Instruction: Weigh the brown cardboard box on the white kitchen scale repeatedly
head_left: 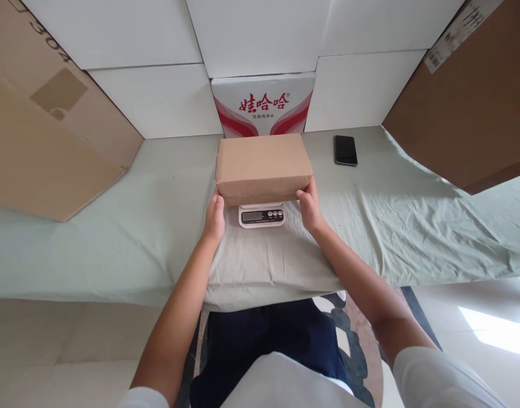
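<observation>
A closed brown cardboard box (263,158) sits over a small white digital kitchen scale (262,216), covering the scale's platform. Only the front panel of the scale shows, with a grey display and several round buttons; no reading can be made out. My left hand (215,216) grips the box at its front left corner, thumb on the near side. At the front right corner my right hand (309,205) holds it the same way. Most of my fingers are hidden behind or under the box. Whether the box rests its weight on the scale I cannot tell.
A black phone (345,150) lies on the pale green cloth (170,226) to the right. Behind the box stands a white and red carton (263,105) against white panels. Large cardboard sheets (51,124) flank the left, and another cardboard piece (468,107) the right.
</observation>
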### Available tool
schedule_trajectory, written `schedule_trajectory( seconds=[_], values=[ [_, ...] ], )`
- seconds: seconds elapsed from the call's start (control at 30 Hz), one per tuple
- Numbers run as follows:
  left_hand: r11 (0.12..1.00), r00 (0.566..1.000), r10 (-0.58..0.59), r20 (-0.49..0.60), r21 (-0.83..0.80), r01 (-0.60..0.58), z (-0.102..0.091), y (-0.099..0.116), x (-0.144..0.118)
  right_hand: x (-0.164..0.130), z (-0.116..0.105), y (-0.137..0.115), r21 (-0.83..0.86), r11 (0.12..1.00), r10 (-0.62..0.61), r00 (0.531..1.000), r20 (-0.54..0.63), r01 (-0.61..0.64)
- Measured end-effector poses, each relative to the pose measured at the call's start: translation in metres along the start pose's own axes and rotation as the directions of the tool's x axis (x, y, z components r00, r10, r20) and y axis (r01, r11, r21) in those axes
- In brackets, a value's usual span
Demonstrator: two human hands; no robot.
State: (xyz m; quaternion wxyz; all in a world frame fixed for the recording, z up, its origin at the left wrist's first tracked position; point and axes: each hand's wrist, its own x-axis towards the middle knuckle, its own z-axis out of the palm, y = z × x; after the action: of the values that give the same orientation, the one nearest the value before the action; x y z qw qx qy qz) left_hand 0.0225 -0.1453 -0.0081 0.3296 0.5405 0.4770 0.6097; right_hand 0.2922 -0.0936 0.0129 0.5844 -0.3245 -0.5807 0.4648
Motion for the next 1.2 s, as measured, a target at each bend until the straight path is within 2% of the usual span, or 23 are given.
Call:
schedule_trajectory(
  seconds=[0.27, 0.47, 0.63, 1.2],
  values=[
    [1.000, 1.000, -0.018, -0.004, -0.010, 0.018, 0.002, 0.002, -0.001, 0.000, 0.000, -0.001, 0.057, 0.998, 0.025, 1.000, -0.001, -0.025],
    [0.997, 0.998, 0.020, -0.055, -0.071, -0.024, 0.001, 0.010, 0.001, 0.001, -0.010, -0.010, 0.093, 0.991, 0.101, 0.991, -0.091, -0.092],
    [0.996, 0.997, -0.013, -0.079, -0.090, 0.006, -0.001, 0.011, 0.003, 0.003, -0.013, -0.017, 0.131, 0.986, 0.126, 0.982, -0.141, -0.107],
    [0.996, 0.994, -0.005, -0.105, -0.084, -0.004, -0.003, 0.011, 0.002, 0.003, -0.014, -0.009, 0.126, 0.986, 0.124, 0.981, -0.151, -0.105]
  ],
)
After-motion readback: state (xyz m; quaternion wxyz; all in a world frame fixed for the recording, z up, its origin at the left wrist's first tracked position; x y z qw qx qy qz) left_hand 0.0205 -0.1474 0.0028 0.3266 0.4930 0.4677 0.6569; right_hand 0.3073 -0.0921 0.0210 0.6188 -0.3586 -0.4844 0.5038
